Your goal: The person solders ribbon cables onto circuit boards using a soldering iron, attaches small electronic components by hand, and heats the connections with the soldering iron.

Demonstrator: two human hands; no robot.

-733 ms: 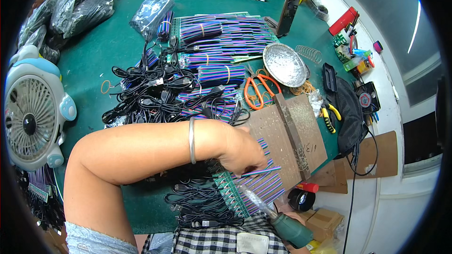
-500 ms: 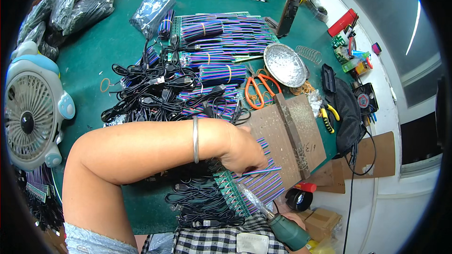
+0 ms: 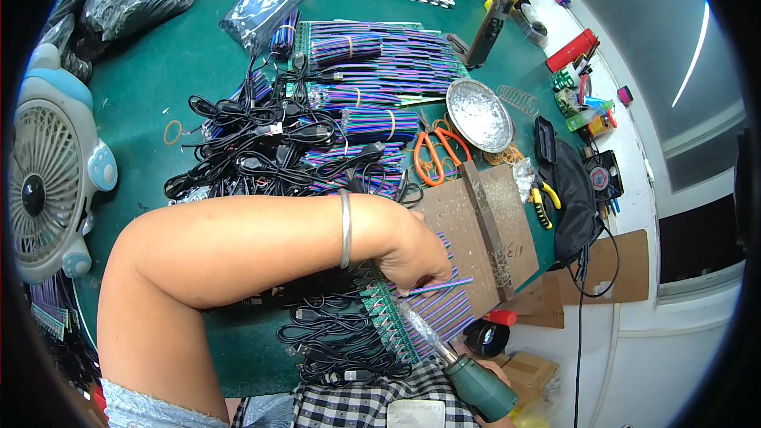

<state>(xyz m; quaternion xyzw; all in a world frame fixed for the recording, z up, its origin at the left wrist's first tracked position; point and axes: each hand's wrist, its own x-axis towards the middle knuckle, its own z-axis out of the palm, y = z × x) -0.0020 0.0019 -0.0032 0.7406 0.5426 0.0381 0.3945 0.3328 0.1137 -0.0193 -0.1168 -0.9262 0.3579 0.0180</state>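
Loose ribbon wire [image 3: 456, 284] seen just under left hand [image 3: 416, 257], long axis roughly crosswise, free end pointed right; left hand nearer
Left end set beside row of green boards [image 3: 388, 325]; tip of green-handled iron [image 3: 482, 388] angled up-left just below
Left fingers curled narrow, wire seemingly pinched, fingertips partly hidden
Knuckles turned up, wrist bent, forearm laid across from left
Right hand [image 3: 502, 422] mostly hidden by handle, grip cannot be told
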